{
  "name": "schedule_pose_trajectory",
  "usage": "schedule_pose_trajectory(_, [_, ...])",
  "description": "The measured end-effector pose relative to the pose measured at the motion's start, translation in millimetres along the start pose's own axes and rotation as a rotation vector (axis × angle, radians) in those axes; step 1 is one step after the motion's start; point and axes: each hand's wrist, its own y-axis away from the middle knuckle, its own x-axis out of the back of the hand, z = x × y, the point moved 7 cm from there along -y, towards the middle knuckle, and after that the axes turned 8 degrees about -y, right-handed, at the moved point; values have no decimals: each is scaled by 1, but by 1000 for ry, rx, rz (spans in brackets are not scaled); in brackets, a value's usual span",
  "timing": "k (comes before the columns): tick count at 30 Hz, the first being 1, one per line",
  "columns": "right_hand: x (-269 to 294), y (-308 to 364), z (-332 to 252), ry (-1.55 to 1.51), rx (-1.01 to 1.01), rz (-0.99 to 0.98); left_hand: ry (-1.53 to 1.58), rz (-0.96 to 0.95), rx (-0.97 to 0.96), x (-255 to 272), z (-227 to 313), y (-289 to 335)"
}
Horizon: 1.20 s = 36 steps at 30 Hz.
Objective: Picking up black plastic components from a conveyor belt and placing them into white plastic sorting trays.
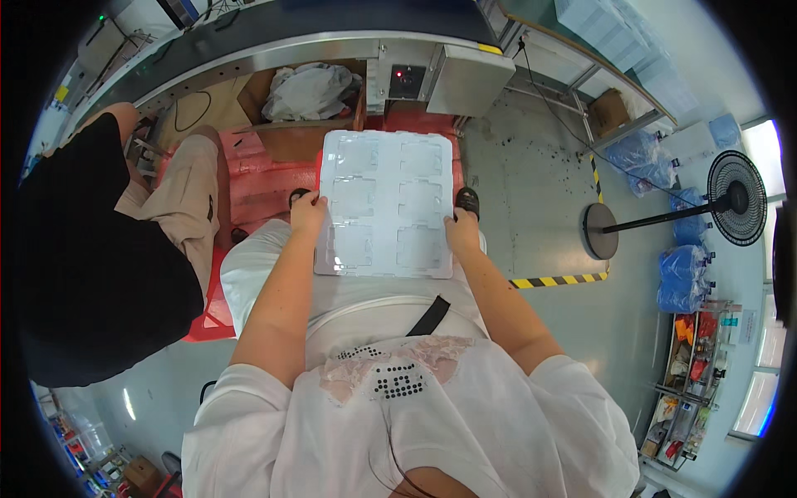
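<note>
A white plastic blister tray point(386, 203) with two columns of shallow moulded pockets lies across my lap. Its pockets look bare of parts, and whether it is one tray or a stack I cannot tell. My left hand point(308, 213) grips the left edge near the middle. On the opposite edge, a little lower, my right hand point(462, 231) is closed with the thumb on the rim. The fingers of both hands are partly hidden beneath the tray.
Ahead runs a dark conveyor belt point(332, 29) with a metal control box point(471, 80). Under it sits a cardboard box point(286, 137) with clear plastic bags. A co-worker point(108, 249) sits close on my left. To the right stand a floor fan point(602, 232) and large blue water bottles point(682, 278).
</note>
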Motion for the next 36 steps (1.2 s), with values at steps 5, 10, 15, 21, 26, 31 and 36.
schedule_pose_trajectory(5, [-2,-15,17,-422,-317,-176,-46,190,110,-2,-11,1])
schedule_pose_trajectory(10, [-2,-20,21,-356,-193,-84,22,-32,161,11,14,18])
schedule_pose_trajectory(15, [2,-24,15,-77,70,-90,40,-42,119,16,13,34])
schedule_pose_trajectory(21, [48,-37,-84,312,-284,-811,117,128,106,30,3,40])
schedule_pose_trajectory(26, [86,-79,-296,-296,453,-610,239,-136,128,27,-2,36])
schedule_pose_trajectory(31, [80,-190,-439,-116,826,31,297,-170,113,30,4,30])
schedule_pose_trajectory(36, [47,-244,-471,245,377,298,424,161,-77,111,51,-6])
